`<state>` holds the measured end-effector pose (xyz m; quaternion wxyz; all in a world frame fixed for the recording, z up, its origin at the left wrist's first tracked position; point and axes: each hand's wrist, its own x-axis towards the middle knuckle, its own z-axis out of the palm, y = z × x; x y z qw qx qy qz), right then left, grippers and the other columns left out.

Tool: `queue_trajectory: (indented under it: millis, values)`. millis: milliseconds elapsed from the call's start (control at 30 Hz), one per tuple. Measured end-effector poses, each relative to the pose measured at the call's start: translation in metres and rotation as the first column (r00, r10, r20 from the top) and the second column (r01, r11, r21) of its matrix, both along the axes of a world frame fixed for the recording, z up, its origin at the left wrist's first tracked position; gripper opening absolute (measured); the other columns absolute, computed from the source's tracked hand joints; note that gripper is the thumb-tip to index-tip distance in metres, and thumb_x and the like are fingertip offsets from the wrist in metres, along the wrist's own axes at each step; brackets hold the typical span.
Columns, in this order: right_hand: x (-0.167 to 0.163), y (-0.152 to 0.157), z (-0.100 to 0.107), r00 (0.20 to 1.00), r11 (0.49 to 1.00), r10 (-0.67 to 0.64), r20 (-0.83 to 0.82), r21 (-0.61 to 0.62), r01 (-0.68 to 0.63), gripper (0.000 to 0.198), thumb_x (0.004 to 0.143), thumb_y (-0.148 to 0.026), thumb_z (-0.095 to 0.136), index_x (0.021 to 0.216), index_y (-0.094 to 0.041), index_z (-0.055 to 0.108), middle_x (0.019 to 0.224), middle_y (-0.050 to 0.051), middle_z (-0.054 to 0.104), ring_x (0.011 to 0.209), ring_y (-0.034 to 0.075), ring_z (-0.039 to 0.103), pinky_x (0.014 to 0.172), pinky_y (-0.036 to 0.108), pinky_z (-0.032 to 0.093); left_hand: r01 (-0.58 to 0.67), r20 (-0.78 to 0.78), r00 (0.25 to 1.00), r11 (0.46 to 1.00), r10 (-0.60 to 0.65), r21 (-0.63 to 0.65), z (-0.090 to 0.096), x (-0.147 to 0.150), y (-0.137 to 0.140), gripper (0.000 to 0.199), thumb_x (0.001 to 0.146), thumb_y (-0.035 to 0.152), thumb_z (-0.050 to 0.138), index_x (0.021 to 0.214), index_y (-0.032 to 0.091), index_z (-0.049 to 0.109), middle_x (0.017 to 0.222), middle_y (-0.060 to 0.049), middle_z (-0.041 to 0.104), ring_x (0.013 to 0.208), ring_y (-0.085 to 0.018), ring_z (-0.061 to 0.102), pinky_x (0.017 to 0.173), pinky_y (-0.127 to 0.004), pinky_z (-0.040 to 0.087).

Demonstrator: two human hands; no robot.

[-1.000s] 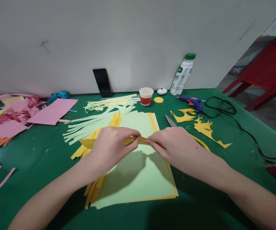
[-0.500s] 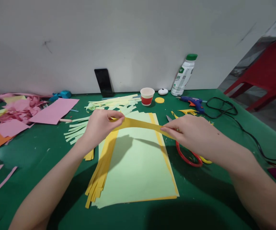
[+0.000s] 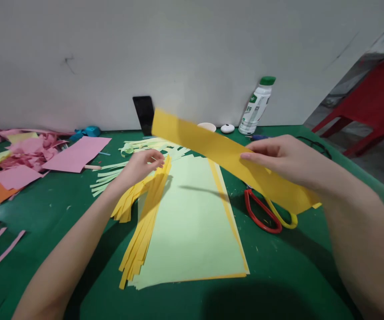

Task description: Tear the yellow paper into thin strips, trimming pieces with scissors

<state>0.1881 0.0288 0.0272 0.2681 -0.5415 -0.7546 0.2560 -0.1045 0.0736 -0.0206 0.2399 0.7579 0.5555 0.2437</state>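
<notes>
My right hand (image 3: 278,158) pinches a wide yellow paper strip (image 3: 208,144) between thumb and fingers. The strip slants in the air, its left end high and its right end low over the scissors (image 3: 262,211). My left hand (image 3: 145,165) has loosely curled fingers, apart from that strip and holding nothing I can see. It hovers at the top of a bundle of narrow yellow paper strips (image 3: 145,226). These lie along the left side of a stack of light green paper sheets (image 3: 195,226), with yellow paper showing at its right edge.
Light green cut strips (image 3: 108,180) lie left of the stack. Pink paper (image 3: 78,153) and scraps cover the far left. By the wall stand a phone (image 3: 143,113), a partly hidden cup (image 3: 207,126), a white case (image 3: 227,129) and a leaning bottle (image 3: 257,106).
My left hand has let go of the strip's left end and moved slightly left. My right hand has raised and turned the strip, which now hides much of the cup and glue gun.
</notes>
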Motion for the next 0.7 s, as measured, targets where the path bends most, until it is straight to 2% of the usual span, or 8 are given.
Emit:
queue_trajectory:
  millis: [67,133,167,200,300,400,567,700]
  values:
    - [-0.010,0.005,-0.004,0.985,0.991,0.013,-0.172,-0.126,-0.035,0.024,0.080,-0.038,0.051,0.096,-0.022,0.060,0.071,-0.001,0.057,0.056,0.011,0.049,0.046,0.022,0.034,0.167,0.067,0.985,0.975,-0.158,-0.150,0.000,0.011,-0.006,0.028,0.078,0.039,0.055,0.093,0.017,0.063,0.095,-0.007,0.068,0.079,-0.018,0.065,0.065,-0.026,0.052]
    - [-0.021,0.008,-0.010,0.964,0.984,0.021,-0.264,-0.166,-0.067,0.036,0.080,-0.032,0.050,0.116,-0.024,0.050,0.081,0.001,0.058,0.065,0.013,0.053,0.055,0.024,0.040,0.307,0.178,0.946,0.923,-0.270,-0.230,0.002,0.026,-0.016,0.033,0.082,0.042,0.050,0.104,0.021,0.060,0.106,-0.006,0.064,0.083,-0.016,0.065,0.069,-0.026,0.053]
    - [-0.026,0.009,-0.013,0.962,0.982,0.026,-0.271,-0.171,-0.075,0.042,0.080,-0.030,0.049,0.122,-0.024,0.045,0.086,0.002,0.059,0.069,0.014,0.054,0.059,0.026,0.042,0.384,0.324,0.899,0.885,-0.294,-0.263,0.002,0.033,-0.021,0.034,0.084,0.042,0.047,0.106,0.019,0.059,0.112,-0.007,0.061,0.087,-0.017,0.064,0.071,-0.027,0.052]
    - [-0.031,0.010,-0.016,0.965,0.982,0.035,-0.259,-0.172,-0.082,0.046,0.081,-0.027,0.048,0.126,-0.025,0.042,0.092,0.003,0.059,0.073,0.015,0.055,0.063,0.029,0.043,0.411,0.426,0.862,0.870,-0.274,-0.273,0.002,0.040,-0.026,0.033,0.085,0.042,0.046,0.104,0.019,0.060,0.112,-0.008,0.060,0.087,-0.017,0.063,0.071,-0.027,0.052]
    - [-0.039,0.010,-0.023,0.983,0.985,0.069,-0.170,-0.143,-0.094,0.046,0.081,-0.025,0.045,0.127,-0.024,0.043,0.108,0.006,0.057,0.084,0.018,0.055,0.072,0.034,0.044,0.369,0.625,0.776,0.867,-0.089,-0.335,-0.001,0.053,-0.036,0.027,0.083,0.038,0.053,0.091,0.015,0.063,0.098,-0.007,0.063,0.082,-0.016,0.063,0.068,-0.025,0.050]
    - [-0.042,0.008,-0.025,0.991,0.989,0.098,-0.095,-0.103,-0.108,0.038,0.082,-0.026,0.044,0.119,-0.020,0.051,0.111,0.008,0.058,0.083,0.018,0.055,0.071,0.035,0.045,0.323,0.710,0.703,0.869,0.046,-0.376,-0.007,0.059,-0.038,0.021,0.079,0.034,0.060,0.081,0.014,0.062,0.082,-0.005,0.063,0.081,-0.016,0.062,0.067,-0.025,0.049]
    - [-0.044,0.005,-0.024,0.994,0.992,0.101,-0.034,-0.076,-0.104,0.038,0.082,-0.028,0.043,0.116,-0.017,0.054,0.110,0.007,0.061,0.079,0.018,0.055,0.069,0.034,0.045,0.278,0.757,0.644,0.889,0.109,-0.364,-0.009,0.060,-0.037,0.023,0.077,0.036,0.060,0.076,0.013,0.060,0.079,-0.003,0.059,0.079,-0.014,0.060,0.066,-0.025,0.049]
    - [-0.043,0.004,-0.025,0.986,0.983,0.164,0.023,-0.082,-0.162,0.040,0.082,-0.037,0.045,0.117,-0.020,0.054,0.115,0.005,0.059,0.084,0.018,0.056,0.075,0.035,0.044,0.240,0.758,0.642,0.907,0.119,-0.345,-0.009,0.059,-0.037,0.018,0.074,0.032,0.064,0.075,0.014,0.063,0.077,-0.002,0.060,0.074,-0.011,0.058,0.064,-0.021,0.048]
